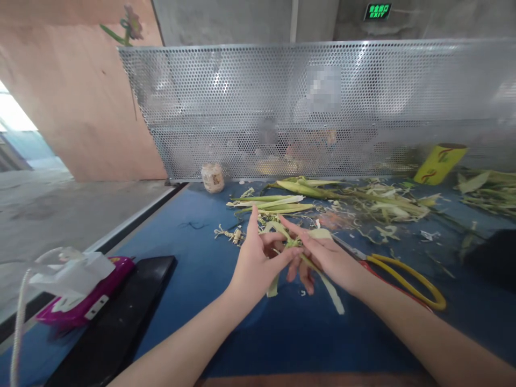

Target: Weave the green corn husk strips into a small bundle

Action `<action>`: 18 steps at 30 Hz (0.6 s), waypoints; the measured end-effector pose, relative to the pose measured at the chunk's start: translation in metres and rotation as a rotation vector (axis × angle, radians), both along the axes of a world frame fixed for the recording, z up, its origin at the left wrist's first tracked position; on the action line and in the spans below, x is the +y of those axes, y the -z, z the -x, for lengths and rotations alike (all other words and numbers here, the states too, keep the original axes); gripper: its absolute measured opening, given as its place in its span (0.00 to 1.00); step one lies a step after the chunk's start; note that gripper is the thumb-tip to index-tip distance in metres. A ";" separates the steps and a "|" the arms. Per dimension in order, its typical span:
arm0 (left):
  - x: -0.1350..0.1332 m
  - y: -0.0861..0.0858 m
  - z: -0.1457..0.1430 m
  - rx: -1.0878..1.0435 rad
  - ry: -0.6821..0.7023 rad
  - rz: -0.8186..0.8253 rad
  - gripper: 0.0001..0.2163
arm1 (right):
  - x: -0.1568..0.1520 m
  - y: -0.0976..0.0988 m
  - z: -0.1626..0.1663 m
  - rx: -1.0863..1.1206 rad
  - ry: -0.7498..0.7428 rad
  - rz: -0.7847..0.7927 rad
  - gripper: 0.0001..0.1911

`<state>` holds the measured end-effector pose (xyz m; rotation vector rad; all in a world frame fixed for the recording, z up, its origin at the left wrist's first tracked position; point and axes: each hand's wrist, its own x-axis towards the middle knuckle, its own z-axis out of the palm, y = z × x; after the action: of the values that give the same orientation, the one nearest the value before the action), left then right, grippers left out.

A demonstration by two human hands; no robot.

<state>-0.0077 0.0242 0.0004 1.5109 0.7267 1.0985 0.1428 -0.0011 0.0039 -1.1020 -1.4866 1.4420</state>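
Observation:
Between my two hands is a piece of knotted pale green leaf strips (293,244), its loose ends hanging down and out to the sides. My left hand (255,260) pinches it from the left, thumb against the knot and index finger pointing up. From the other side my right hand (328,258) grips it, its fingers curled partly out of sight under the strips. Just beyond my left hand lie small braided leaf pieces (231,234). Scissors with yellow handles (411,279) rest beside my right forearm, near something red that the arm partly covers.
Long green leaves (308,189) and leaf scraps (387,207) spread across the blue tabletop (177,301). A yellow can (439,164) and a wrapped jar-like object (213,178) stand by the perforated metal panel (242,107). At left are a magenta power strip (97,306) and a black slab (129,312).

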 end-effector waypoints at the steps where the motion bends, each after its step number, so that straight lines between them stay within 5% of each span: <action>1: 0.000 0.000 -0.001 -0.009 0.005 0.003 0.47 | -0.001 -0.001 0.000 -0.032 -0.002 -0.004 0.28; 11: -0.008 -0.008 -0.003 0.013 0.010 -0.024 0.45 | -0.001 -0.003 0.002 -0.275 0.160 -0.322 0.24; 18: -0.006 -0.005 -0.004 0.020 0.035 0.009 0.41 | -0.002 0.001 0.000 -0.373 0.231 -0.388 0.26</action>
<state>-0.0034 0.0182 0.0058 1.5240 0.7158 1.0540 0.1430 -0.0034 0.0027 -1.2870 -1.7360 0.7735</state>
